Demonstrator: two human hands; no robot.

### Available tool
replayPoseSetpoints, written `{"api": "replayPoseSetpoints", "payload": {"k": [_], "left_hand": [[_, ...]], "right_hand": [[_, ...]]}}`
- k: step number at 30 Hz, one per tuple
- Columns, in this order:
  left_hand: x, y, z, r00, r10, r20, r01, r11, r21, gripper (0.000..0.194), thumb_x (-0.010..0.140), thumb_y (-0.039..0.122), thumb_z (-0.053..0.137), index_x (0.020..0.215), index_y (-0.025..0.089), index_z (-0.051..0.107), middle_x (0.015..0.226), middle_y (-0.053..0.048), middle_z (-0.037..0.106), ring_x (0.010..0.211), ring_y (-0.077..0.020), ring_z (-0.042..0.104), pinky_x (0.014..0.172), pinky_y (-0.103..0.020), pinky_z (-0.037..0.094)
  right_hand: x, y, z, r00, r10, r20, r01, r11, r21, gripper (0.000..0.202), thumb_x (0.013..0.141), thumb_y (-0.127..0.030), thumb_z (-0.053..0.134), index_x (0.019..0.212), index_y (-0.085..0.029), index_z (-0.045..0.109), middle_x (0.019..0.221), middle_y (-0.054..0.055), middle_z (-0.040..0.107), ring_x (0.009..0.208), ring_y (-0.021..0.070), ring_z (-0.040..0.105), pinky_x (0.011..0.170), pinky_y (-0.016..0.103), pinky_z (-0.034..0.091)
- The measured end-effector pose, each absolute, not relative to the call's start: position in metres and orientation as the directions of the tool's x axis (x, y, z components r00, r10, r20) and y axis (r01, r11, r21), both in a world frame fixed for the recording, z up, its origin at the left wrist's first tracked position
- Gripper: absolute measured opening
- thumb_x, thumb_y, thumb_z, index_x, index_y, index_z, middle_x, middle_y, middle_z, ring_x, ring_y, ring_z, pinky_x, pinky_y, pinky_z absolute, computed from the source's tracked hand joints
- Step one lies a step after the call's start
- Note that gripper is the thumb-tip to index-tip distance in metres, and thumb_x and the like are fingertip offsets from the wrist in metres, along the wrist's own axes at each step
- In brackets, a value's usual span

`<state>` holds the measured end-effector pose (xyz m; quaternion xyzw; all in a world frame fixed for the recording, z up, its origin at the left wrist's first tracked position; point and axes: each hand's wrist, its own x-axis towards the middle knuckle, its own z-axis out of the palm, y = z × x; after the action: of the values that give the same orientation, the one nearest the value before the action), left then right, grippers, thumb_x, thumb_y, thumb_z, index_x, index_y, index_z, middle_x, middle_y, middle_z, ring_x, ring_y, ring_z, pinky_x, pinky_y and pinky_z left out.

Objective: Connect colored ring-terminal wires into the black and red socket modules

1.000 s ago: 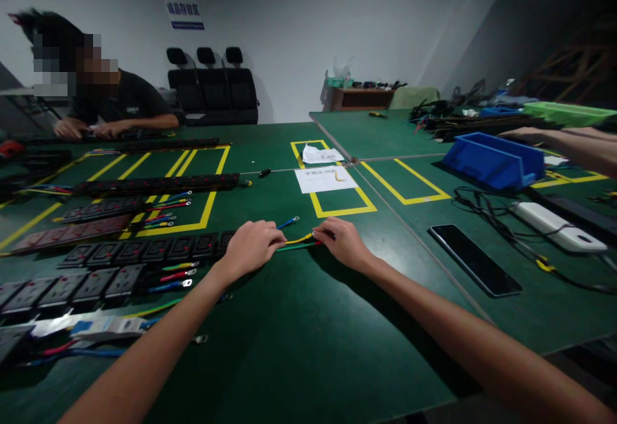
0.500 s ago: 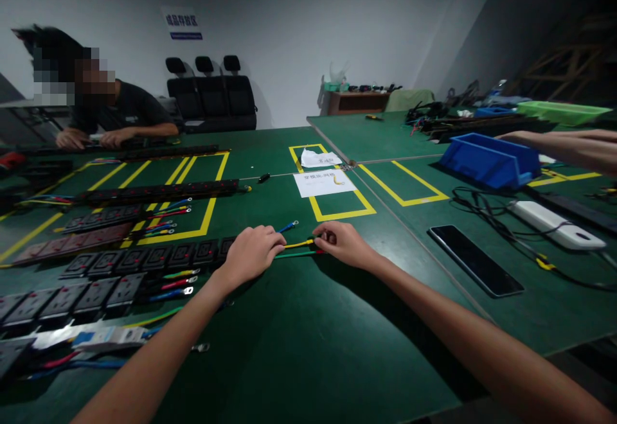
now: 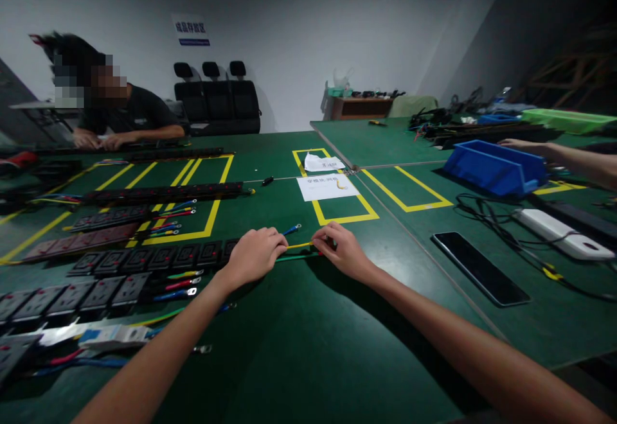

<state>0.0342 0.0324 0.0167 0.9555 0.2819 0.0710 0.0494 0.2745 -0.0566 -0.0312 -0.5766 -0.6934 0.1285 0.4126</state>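
Observation:
A yellow-sleeved wire point(image 3: 299, 245) stretches between my two hands above the green table. My left hand point(image 3: 258, 252) pinches it near the end of a row of black power sockets point(image 3: 164, 257). At the wire's far end, the fingertips of my right hand point(image 3: 341, 248) are closed on it; the tip itself is hidden. A blue wire with a ring terminal point(image 3: 293, 229) sticks out just beyond my left fingers. Below the yellow wire runs a green wire point(image 3: 299, 257), its red end beside my right fingers.
More socket strips point(image 3: 77, 299) with ring-ended wires lie at the left. On the right are a phone point(image 3: 479, 268), a white power strip point(image 3: 563, 232) and a blue bin point(image 3: 491, 170), with another person's hand point(image 3: 530, 146) behind it. Paper sheets point(image 3: 321, 189) lie ahead. A co-worker point(image 3: 130, 115) sits far left.
The view has shifted slightly, so things sit a little lower and further right. Both hands keep their hold on the yellow wire. The other person's hand at the right has drawn back a little.

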Motion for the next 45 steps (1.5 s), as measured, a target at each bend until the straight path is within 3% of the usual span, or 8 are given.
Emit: {"api": "replayPoseSetpoints", "payload": {"k": [7, 13, 19, 22, 28, 38, 45], "left_hand": [[0.034, 0.033, 0.018, 0.826, 0.553, 0.110, 0.529, -0.828, 0.187, 0.024, 0.104, 0.030, 0.047, 0.104, 0.024, 0.070, 0.106, -0.002, 0.070, 0.097, -0.0212, 0.064, 0.082, -0.035, 0.045], [0.035, 0.030, 0.020, 0.815, 0.571, 0.097, 0.548, -0.815, 0.185, 0.029, 0.104, 0.034, 0.045, 0.104, 0.023, 0.072, 0.106, -0.003, 0.070, 0.097, -0.0219, 0.064, 0.083, -0.036, 0.046], [0.033, 0.030, 0.024, 0.811, 0.573, 0.122, 0.545, -0.814, 0.200, 0.028, 0.102, 0.039, 0.048, 0.112, 0.024, 0.070, 0.111, -0.005, 0.070, 0.105, -0.0243, 0.061, 0.090, -0.040, 0.045], [0.026, 0.036, 0.031, 0.775, 0.617, 0.137, 0.578, -0.780, 0.238, 0.036, 0.101, 0.047, 0.048, 0.123, 0.024, 0.065, 0.121, -0.007, 0.067, 0.113, -0.0259, 0.059, 0.095, -0.042, 0.045], [0.006, 0.043, 0.035, 0.710, 0.703, 0.028, 0.689, -0.703, 0.179, 0.057, 0.094, 0.061, 0.051, 0.133, 0.020, 0.059, 0.125, -0.013, 0.064, 0.113, -0.0325, 0.061, 0.095, -0.048, 0.047], [0.004, 0.030, 0.016, 0.714, 0.685, 0.145, 0.676, -0.728, 0.112, 0.029, 0.092, 0.042, 0.055, 0.111, 0.021, 0.063, 0.104, -0.008, 0.069, 0.097, -0.0262, 0.064, 0.083, -0.040, 0.047], [0.003, 0.030, 0.014, 0.702, 0.692, 0.165, 0.685, -0.721, 0.108, 0.026, 0.090, 0.038, 0.058, 0.110, 0.022, 0.063, 0.100, -0.006, 0.070, 0.096, -0.0265, 0.066, 0.082, -0.040, 0.048]], "right_hand": [[0.273, -0.054, -0.034, -0.017, 0.945, 0.328, 0.771, 0.221, -0.597, 0.011, 0.096, -0.025, 0.063, 0.090, -0.024, 0.072, 0.086, 0.002, 0.062, 0.079, 0.0166, 0.058, 0.072, 0.029, 0.043], [0.272, -0.057, -0.033, 0.010, 0.916, 0.401, 0.718, 0.273, -0.640, 0.012, 0.097, -0.026, 0.059, 0.093, -0.021, 0.070, 0.087, 0.003, 0.059, 0.076, 0.0160, 0.057, 0.071, 0.029, 0.044], [0.271, -0.058, -0.032, 0.007, 0.930, 0.367, 0.769, 0.230, -0.596, 0.009, 0.094, -0.024, 0.060, 0.094, -0.022, 0.068, 0.088, 0.003, 0.059, 0.077, 0.0160, 0.056, 0.073, 0.029, 0.043], [0.271, -0.058, -0.032, -0.021, 0.932, 0.362, 0.782, 0.241, -0.575, 0.010, 0.094, -0.023, 0.059, 0.090, -0.021, 0.068, 0.089, 0.003, 0.060, 0.080, 0.0164, 0.057, 0.073, 0.029, 0.043], [0.271, -0.058, -0.029, -0.062, 0.939, 0.339, 0.809, 0.247, -0.533, 0.014, 0.094, -0.021, 0.058, 0.088, -0.020, 0.070, 0.089, 0.004, 0.061, 0.081, 0.0167, 0.057, 0.071, 0.028, 0.041], [0.277, -0.048, -0.038, 0.059, 0.916, 0.397, 0.744, 0.225, -0.629, 0.016, 0.094, -0.027, 0.058, 0.100, -0.019, 0.070, 0.085, 0.003, 0.061, 0.076, 0.0177, 0.058, 0.072, 0.031, 0.045], [0.271, -0.013, -0.012, -0.092, 0.936, 0.340, 0.818, 0.266, -0.510, 0.022, 0.097, -0.029, 0.056, 0.113, -0.020, 0.069, 0.098, 0.006, 0.066, 0.088, 0.0191, 0.062, 0.078, 0.031, 0.047]]}}
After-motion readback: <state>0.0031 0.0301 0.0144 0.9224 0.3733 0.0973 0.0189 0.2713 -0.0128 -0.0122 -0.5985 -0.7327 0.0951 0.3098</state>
